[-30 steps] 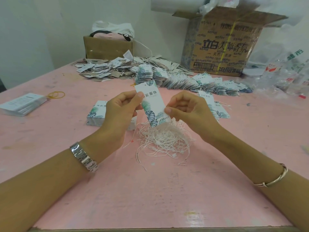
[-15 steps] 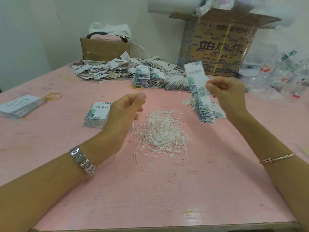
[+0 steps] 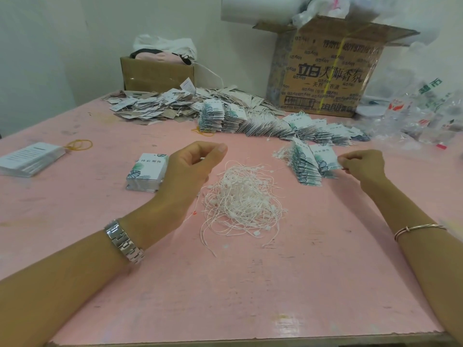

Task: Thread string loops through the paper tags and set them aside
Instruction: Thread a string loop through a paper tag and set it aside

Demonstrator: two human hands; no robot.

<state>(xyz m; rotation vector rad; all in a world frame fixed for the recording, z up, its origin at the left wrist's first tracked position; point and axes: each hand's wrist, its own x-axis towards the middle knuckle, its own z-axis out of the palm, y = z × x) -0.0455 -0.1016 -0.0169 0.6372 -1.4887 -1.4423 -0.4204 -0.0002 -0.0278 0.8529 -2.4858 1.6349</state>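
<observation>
A heap of white string loops [image 3: 241, 199] lies in the middle of the pink table [image 3: 225, 291]. My right hand [image 3: 363, 166] pinches the near edge of a leaf-printed paper tag [image 3: 324, 159] that lies on top of a small fanned row of threaded tags [image 3: 304, 169]. My left hand [image 3: 193, 166] hovers left of the strings with fingers loosely curled and nothing visible in it. Just left of that hand sits a neat stack of unthreaded tags [image 3: 146, 172].
A long row of finished tags [image 3: 275, 126] and a loose pile of paper tags [image 3: 160, 106] stretch across the back. Behind stand a small carton [image 3: 157, 75] and a large printed carton [image 3: 328, 71]. Plastic bags [image 3: 421, 116] lie right, a card stack [image 3: 30, 159] and rubber band [image 3: 79, 144] left.
My right hand carried the tag from the centre up and to the right, then lowered it onto the fanned row. My left hand let go of the tag and stayed near the strings.
</observation>
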